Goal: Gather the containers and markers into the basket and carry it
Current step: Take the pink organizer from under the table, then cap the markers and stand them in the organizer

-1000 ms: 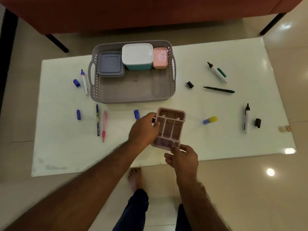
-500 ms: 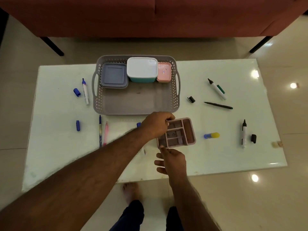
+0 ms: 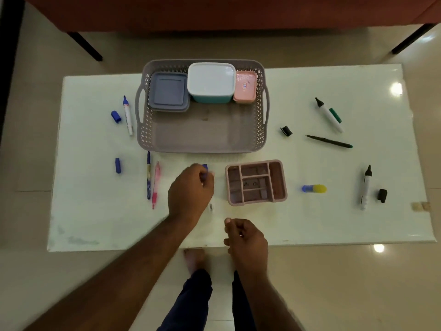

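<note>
On the white table [image 3: 310, 223], the grey basket [image 3: 260, 130] sat at the far middle with three lidded containers along its back wall: grey-blue box [image 3: 169, 91], white-lidded teal box [image 3: 211, 81], pink box [image 3: 245, 86]. Pink divided organizer tray [image 3: 256, 182] lay just in front of the basket, apart from both hands. Left hand [image 3: 189, 191] hovered over a blue cap [image 3: 205, 167] and a white marker body [image 3: 211, 206], fingers curled; whether it actually pinched either one, cannot tell, knuckles hid the fingertips. Right hand [image 3: 245, 237] near the table edge, loosely curled, held nothing. Markers, pens and loose caps were scattered both sides, plus a blue-yellow glue stick [image 3: 314, 188].

Handling guess: the organizer looked like light rigid plastic, thin walls, best taken by the opposite long rims or one divider wall; smooth table meant it could slide when nudged. Markers were light and would roll. The basket was stiff, lift by the two side handles.

Hidden: marker under the left hand was mostly covered; label on the pink box was too small to read
</note>
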